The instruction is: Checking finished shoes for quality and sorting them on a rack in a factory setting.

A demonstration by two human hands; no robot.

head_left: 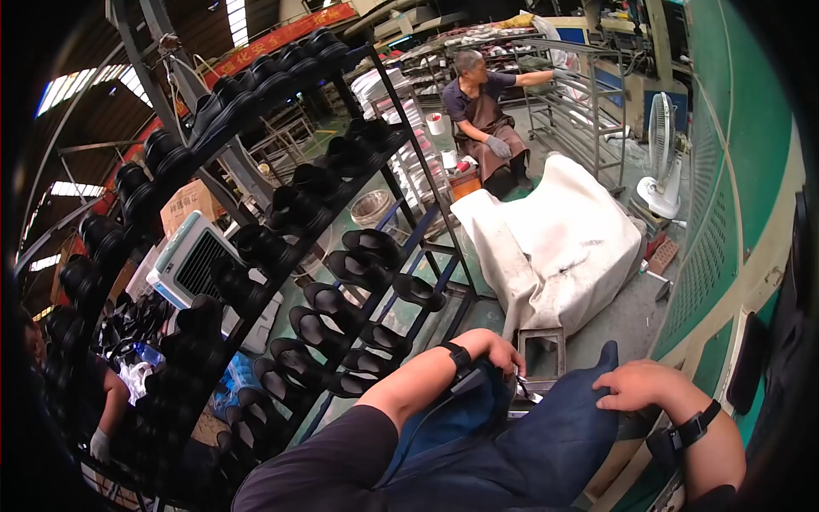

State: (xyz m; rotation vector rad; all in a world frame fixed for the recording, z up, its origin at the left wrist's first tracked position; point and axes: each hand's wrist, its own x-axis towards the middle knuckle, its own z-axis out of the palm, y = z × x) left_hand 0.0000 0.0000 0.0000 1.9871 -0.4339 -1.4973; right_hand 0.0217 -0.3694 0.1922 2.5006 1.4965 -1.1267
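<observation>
Green workshop floor point(341, 224); metal rack point(390, 90), rounded black shoes point(418, 292); creased off-white cloth point(572, 226); left hand point(503, 353) curled, contents indeterminable; right hand point(633, 386) loosely open on blue trousers point(554, 427).

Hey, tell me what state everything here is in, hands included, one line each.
Left hand: fingers curled; whether it grips anything is unclear.
Right hand: resting on the blue trousers, fingers bent.
Shoe rack: loaded with black shoes.
White cloth: draped, creased, stained.
Fan: upright; cannot tell if running.
Air cooler: cannot tell if on.
Co-worker: seated, one arm outstretched.
</observation>
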